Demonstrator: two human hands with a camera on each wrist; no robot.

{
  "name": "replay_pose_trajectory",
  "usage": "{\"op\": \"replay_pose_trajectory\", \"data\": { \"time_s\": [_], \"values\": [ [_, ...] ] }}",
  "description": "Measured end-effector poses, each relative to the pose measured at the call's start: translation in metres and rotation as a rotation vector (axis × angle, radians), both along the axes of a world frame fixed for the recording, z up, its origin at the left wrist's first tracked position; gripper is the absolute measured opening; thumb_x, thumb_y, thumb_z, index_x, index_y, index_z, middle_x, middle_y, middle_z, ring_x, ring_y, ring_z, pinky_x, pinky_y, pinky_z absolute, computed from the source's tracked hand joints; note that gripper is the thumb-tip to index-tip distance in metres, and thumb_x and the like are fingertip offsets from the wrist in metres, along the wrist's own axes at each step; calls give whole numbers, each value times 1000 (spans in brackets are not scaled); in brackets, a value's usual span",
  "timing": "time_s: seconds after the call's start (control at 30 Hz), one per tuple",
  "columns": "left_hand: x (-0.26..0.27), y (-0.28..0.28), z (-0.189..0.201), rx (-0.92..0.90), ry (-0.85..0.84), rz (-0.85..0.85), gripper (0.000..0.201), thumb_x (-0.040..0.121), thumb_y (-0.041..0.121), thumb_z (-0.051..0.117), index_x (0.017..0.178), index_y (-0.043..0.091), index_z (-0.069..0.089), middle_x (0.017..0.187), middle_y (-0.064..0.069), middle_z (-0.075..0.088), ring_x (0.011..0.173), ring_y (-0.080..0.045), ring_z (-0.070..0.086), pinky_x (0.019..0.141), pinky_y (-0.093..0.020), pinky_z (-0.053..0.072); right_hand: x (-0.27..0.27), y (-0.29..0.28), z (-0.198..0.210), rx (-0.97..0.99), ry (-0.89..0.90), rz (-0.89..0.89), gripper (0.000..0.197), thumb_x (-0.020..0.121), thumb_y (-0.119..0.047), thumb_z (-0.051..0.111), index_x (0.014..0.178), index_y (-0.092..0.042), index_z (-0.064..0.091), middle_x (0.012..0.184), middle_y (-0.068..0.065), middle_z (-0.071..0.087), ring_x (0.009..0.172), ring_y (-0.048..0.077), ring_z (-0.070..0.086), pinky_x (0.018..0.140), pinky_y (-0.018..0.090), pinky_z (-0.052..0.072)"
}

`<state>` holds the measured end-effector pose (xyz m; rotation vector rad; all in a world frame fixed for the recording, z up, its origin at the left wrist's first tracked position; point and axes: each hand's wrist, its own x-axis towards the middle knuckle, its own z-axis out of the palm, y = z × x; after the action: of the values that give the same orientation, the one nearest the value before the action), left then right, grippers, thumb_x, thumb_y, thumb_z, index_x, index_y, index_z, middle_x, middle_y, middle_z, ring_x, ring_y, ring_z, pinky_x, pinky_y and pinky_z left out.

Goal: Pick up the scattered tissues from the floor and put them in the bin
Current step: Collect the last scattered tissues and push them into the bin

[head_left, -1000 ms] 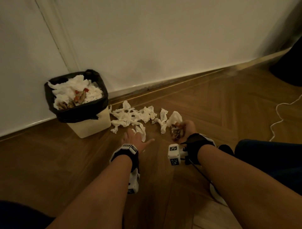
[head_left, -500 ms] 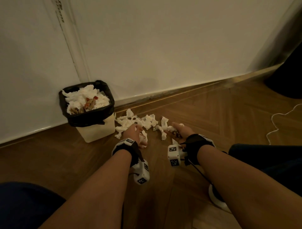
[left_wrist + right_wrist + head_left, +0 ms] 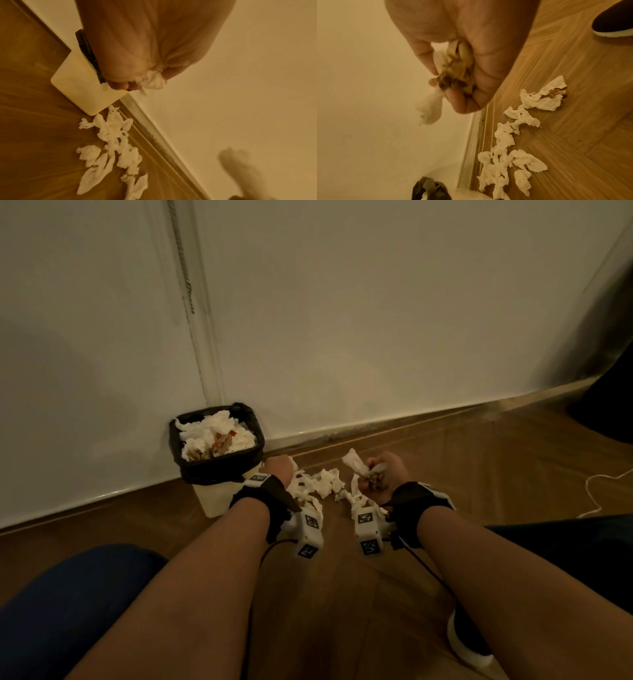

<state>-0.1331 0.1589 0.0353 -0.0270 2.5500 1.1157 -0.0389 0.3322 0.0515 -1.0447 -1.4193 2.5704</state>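
Floor: wooden floor (image 3: 342, 594) meets a white wall (image 3: 376, 302); the bin (image 3: 219, 470) stands against the wall at ten o'clock from both hands.
Head view: left hand (image 3: 279, 470) is just beside the bin's rim, the right hand (image 3: 385, 474) farther off; loose tissues (image 3: 325, 484) lie between them.
Left wrist view: fingers curl round a white wad (image 3: 152, 81); the bin wall (image 3: 82, 88) sits at nine o'clock, tissues on the floor at six.
Right wrist view: fingers clamp a stained tissue clump (image 3: 453, 75); the black liner (image 3: 429, 189) shows at six o'clock.
Judgement: left hand is nearer, so it likely drops first.
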Motion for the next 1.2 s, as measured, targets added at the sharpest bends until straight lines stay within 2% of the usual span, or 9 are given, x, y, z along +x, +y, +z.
{"op": "replay_pose_trajectory", "data": {
  "time_s": [0.13, 0.23, 0.3, 0.5, 0.57, 0.7, 0.87, 1.03, 1.2],
  "values": [
    [-10, -21, 32, -51, 63, -20, 41, 101, 7, 27, 141, 3, 35, 149, -16, 33, 135, -32, 35, 111, -37, 30, -8, -11, 18, -24, 17, -6, 31, 88, -13, 23, 105, -10, 49, 102, 11, 46, 62, 18, 34, 59, 28, 28],
    [-25, -46, 55, -51, 172, 57, 44, 102, 15, 30, 146, 17, 31, 155, -7, 21, 140, -29, 25, 114, -35, 23, -27, -25, 33, 138, -54, 87, 27, 93, -8, 24, 78, -5, 46, 75, 9, 41, 60, 20, 33, 57, 28, 30],
    [-39, -68, 65, -56, 201, 73, 44, 99, 15, 39, 143, 17, 37, 152, -7, 30, 137, -27, 33, 108, -27, 29, -42, -34, 43, 254, -89, 165, 33, 94, -4, 25, 65, -7, 38, 67, 9, 35, 58, 21, 34, 54, 29, 31],
    [-74, -117, 79, 121, 436, 147, 39, 85, 9, 63, 124, 11, 58, 127, -10, 59, 117, -26, 53, 94, -24, 40, -98, -74, 65, 508, -11, 376, 32, 97, 1, 35, 71, -18, 41, 74, 2, 43, 63, 14, 43, 71, 34, 44],
    [-87, -123, 75, 149, 463, 165, 34, 83, 9, 67, 117, 10, 64, 120, -9, 63, 112, -24, 57, 91, -22, 40, -115, -86, 63, 549, 41, 445, 27, 99, -1, 35, 78, -7, 52, 76, 10, 51, 66, 21, 48, 67, 33, 44],
    [-113, -121, 66, 193, 507, 190, 28, 80, 9, 70, 107, 13, 69, 111, -7, 68, 102, -21, 63, 84, -19, 43, -149, -104, 52, 819, 43, 492, 22, 93, -2, 52, 109, 13, 59, 108, 30, 62, 102, 40, 62, 93, 46, 51],
    [-151, -106, 52, 75, 552, 100, 23, 82, 14, 68, 104, 16, 69, 109, -4, 68, 98, -18, 62, 81, -19, 42, -191, -115, 30, 998, 77, 495, 24, 88, -6, 63, 108, 7, 62, 105, 26, 65, 99, 40, 64, 89, 48, 53],
    [-184, -97, 36, -118, 538, -25, 20, 82, 22, 68, 101, 16, 66, 106, -4, 67, 99, -22, 61, 88, -30, 47, -240, -130, 5, 1201, 140, 549, 50, 83, -13, 68, 129, -8, 51, 113, 16, 60, 108, 34, 58, 91, 44, 51],
    [-203, -93, 17, -405, 577, -66, 13, 87, 34, 60, 99, 27, 63, 106, 4, 66, 107, -21, 57, 96, -37, 31, -280, -140, -10, 1520, 23, 773, 27, 85, -24, 66, 104, -5, 64, 106, 14, 66, 99, 31, 61, 75, 29, 42]
  ]
}}
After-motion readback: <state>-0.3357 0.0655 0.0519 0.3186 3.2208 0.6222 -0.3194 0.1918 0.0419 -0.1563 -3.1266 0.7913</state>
